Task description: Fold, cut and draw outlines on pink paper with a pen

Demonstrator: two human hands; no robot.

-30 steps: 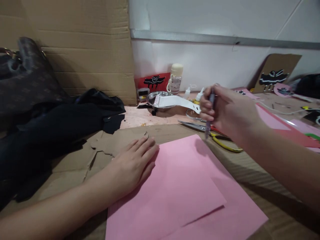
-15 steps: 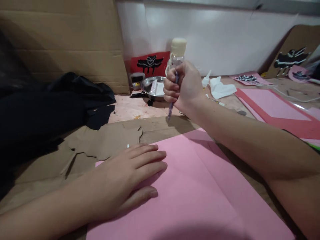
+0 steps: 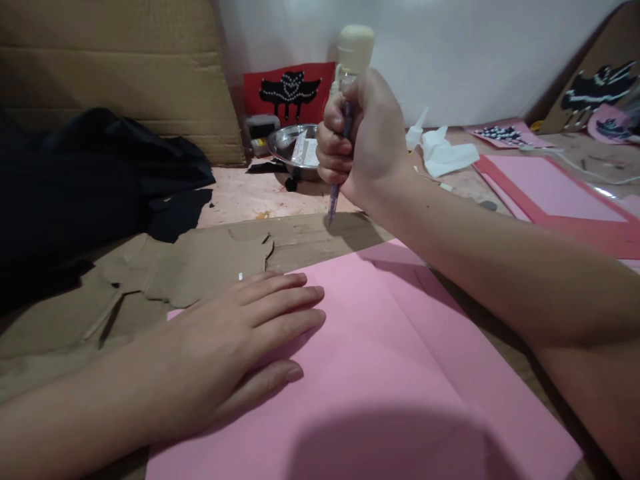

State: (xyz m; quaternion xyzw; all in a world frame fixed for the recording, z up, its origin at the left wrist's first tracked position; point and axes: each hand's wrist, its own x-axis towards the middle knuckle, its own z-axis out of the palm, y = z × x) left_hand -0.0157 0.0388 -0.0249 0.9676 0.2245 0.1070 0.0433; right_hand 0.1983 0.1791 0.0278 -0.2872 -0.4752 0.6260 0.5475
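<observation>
My left hand lies flat on a large pink sheet of paper, its fingers stretched to the right. In a fist, my right hand grips a purple pen with the tip pointing down. The tip is over brown cardboard just beyond the sheet's far edge; whether it touches I cannot tell. Behind that fist stands a bottle with a cream cap, its lower part hidden by my hand. A crease or overlapping edge runs along the right side of the pink paper.
Black material is heaped at the left before an upright cardboard panel. At the back are a red card with a beaded black shape, a metal dish and white tissue. Pink and red sheets lie right.
The view has tilted down, so the whole scene sits higher and slightly left. My right hand still holds the pen, and my left hand keeps its place on the pink paper.
</observation>
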